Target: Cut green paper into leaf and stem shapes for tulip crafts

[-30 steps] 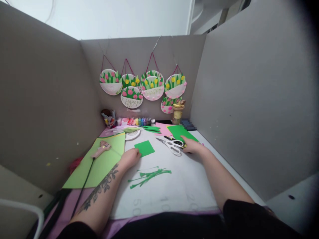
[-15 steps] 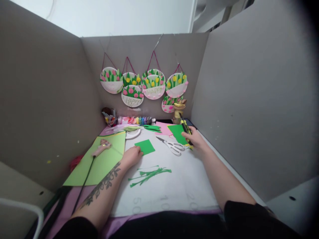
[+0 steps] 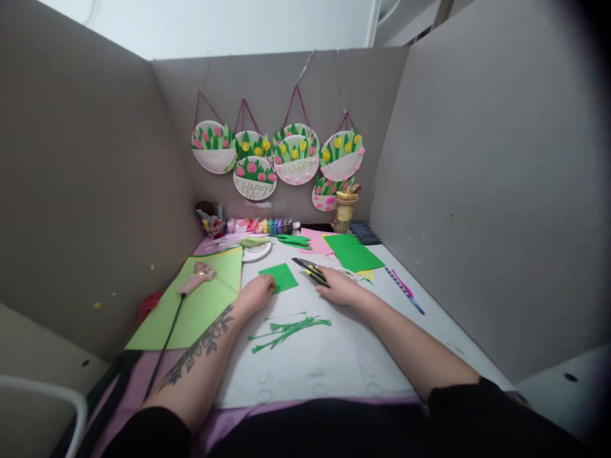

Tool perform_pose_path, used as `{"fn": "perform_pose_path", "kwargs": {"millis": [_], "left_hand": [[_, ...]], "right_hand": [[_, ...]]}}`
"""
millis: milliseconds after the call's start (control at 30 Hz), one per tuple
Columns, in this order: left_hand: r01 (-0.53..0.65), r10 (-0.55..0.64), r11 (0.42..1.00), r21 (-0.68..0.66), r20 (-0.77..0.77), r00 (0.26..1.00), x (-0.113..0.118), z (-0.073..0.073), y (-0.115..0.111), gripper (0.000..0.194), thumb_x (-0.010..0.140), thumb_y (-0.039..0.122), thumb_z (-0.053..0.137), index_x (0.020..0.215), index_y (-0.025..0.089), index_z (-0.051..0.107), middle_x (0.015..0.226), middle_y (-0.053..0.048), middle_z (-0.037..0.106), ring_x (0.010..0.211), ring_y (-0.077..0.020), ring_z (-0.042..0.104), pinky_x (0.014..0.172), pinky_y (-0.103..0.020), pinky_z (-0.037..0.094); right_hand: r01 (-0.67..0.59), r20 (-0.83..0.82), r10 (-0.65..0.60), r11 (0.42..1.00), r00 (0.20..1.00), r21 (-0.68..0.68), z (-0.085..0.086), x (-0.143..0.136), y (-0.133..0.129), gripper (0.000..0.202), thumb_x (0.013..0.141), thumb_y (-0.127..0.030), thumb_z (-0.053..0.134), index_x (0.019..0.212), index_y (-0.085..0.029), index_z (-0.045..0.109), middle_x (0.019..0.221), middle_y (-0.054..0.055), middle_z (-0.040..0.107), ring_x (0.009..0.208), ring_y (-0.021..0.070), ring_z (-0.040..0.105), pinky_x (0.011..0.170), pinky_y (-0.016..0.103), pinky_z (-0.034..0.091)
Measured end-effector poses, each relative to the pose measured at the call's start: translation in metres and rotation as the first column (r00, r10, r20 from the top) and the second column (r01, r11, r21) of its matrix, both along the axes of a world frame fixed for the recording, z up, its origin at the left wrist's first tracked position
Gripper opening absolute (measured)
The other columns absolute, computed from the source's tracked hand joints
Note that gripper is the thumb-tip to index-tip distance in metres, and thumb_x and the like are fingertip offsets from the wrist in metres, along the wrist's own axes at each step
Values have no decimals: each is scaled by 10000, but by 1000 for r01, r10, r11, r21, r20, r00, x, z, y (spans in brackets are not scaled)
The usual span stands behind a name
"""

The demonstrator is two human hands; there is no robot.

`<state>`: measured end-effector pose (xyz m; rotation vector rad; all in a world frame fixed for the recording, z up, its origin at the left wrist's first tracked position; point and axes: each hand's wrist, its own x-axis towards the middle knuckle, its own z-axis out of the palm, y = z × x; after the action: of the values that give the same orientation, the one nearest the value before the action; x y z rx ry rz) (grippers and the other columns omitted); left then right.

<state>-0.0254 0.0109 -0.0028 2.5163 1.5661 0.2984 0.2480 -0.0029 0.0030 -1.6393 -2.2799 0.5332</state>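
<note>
A small green paper square (image 3: 282, 278) lies on the white work surface, and my left hand (image 3: 260, 291) rests at its left edge with the fingers closed on it. Just right of the square, my right hand (image 3: 338, 286) is wrapped round a black and yellow cutter (image 3: 312, 273), its tip pointing left toward the paper. White-handled scissors (image 3: 348, 274) lie behind that hand and are partly covered by it. Thin green paper strips (image 3: 291, 329) are heaped nearer to me.
A pink glue gun (image 3: 198, 278) lies on light green sheets (image 3: 157, 324) at left. Behind are cut green leaves (image 3: 294, 241), a tape roll (image 3: 258, 252), a larger green sheet (image 3: 354, 252) and paint bottles (image 3: 267, 226). A striped pencil (image 3: 405, 291) lies at right. Decorated plates (image 3: 296, 159) hang behind.
My right hand has moved left and toward me with the cutter, from over the large green sheet to beside the small square. My left hand has stayed at the square.
</note>
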Motion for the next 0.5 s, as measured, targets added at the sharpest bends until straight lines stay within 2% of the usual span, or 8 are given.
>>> {"fn": "perform_pose_path", "kwargs": {"millis": [133,233,367,500], "left_hand": [[68,-69,997,22,38,997,5,-2,-1,247,818,119,465,954,167,666,922,-81,643,877,-198,600,811,-284,443],[116,-118,993,34,57,991,8,-3,-4,288,863,155,452,1023,174,690,932,-84,632,867,-191,597,831,-283,445],[169,-170,985,20,31,985,11,-2,-5,356,914,209,411,1133,213,691,925,-77,604,838,-179,581,814,-270,438],[156,-156,987,-49,-13,988,13,1,-6,403,939,253,370,1240,278,636,966,-63,586,838,-179,556,816,-272,422]], "right_hand": [[61,87,-58,998,994,-27,2,-3,-4,481,850,-356,531,1278,-140,497,1226,156,600,1045,275,587,846,333,429],[90,214,-91,996,973,16,3,0,-1,489,823,-249,538,1303,-157,506,1287,157,551,1109,286,547,866,343,411],[-3,274,-3,1000,962,19,4,12,6,600,790,-183,541,1382,-247,476,1283,126,537,1133,281,520,891,337,383],[-64,277,58,998,959,14,5,22,9,618,756,-135,539,1353,-292,527,1191,116,575,1086,278,530,865,325,376]]}}
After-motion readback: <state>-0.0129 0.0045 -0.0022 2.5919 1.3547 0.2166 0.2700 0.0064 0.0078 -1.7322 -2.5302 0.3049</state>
